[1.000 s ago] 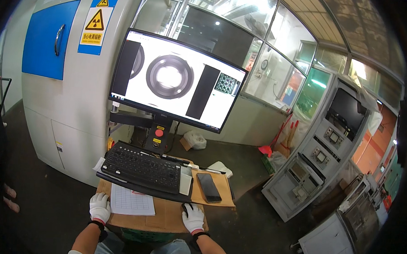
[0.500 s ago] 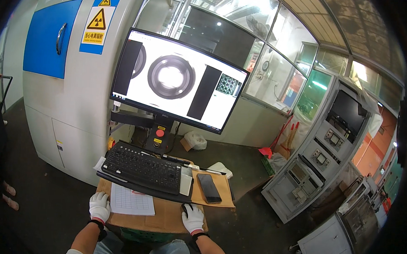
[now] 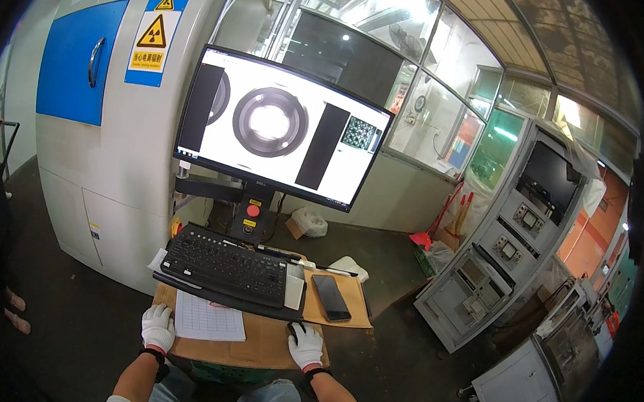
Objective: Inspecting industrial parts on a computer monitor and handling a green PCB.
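My left hand [image 3: 158, 328], in a white glove, rests on the near edge of a cardboard-covered desk [image 3: 258, 349], just left of a printed paper form [image 3: 209, 317]. It holds nothing. My right hand [image 3: 306, 346], also gloved, lies over a small black mouse [image 3: 292, 332] at the desk's front right. A black keyboard [image 3: 226, 267] sits beyond both hands. A dark phone [image 3: 331, 298] lies on a brown pad [image 3: 353, 314] to the right of it. Above stands a wide monitor [image 3: 278, 127] showing a grey ring-shaped image.
A tall white cabinet [image 3: 115, 170] with a blue door and a yellow warning sign stands behind the monitor. A red button box [image 3: 251, 214] sits under the screen. Grey control consoles [image 3: 506, 259] stand to the right. A person's feet [image 3: 15, 310] are at the far left.
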Available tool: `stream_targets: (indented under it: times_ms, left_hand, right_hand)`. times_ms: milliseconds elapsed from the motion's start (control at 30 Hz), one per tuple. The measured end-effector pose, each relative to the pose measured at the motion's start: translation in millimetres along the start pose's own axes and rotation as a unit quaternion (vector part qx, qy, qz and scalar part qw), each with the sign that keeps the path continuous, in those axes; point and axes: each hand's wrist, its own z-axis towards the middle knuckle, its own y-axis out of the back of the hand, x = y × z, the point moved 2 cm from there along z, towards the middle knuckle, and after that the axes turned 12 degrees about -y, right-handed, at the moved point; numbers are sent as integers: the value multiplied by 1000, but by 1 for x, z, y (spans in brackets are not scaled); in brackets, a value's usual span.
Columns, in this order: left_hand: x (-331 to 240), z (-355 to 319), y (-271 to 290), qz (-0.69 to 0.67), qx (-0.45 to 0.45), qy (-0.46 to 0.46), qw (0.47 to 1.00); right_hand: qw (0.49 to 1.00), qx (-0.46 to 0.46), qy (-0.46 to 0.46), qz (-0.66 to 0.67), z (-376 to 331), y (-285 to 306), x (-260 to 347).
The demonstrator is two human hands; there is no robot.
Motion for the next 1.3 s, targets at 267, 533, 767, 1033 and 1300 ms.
stream_targets:
  times_ms: [267, 533, 767, 1033, 1300]
  left_hand:
    - [-2, 2, 3, -2, 1, 1, 1000]
    - [0, 1, 0, 5, 12, 2, 1000]
    - [1, 0, -2, 3, 14, 4, 1000]
    - [-1, 0, 2, -4, 12, 4, 1000]
    - [2, -1, -3, 2, 12, 3, 1000]
  right_hand:
    - [1000, -16, 9, 8, 0, 1, 1]
    - [1000, -17, 13, 8, 1, 1, 0]
    - [1000, -6, 10, 10, 1, -1, -1]
    - [1000, 7, 5, 12, 1, 1, 1]
    - [1000, 3, -1, 2, 0, 3, 2]
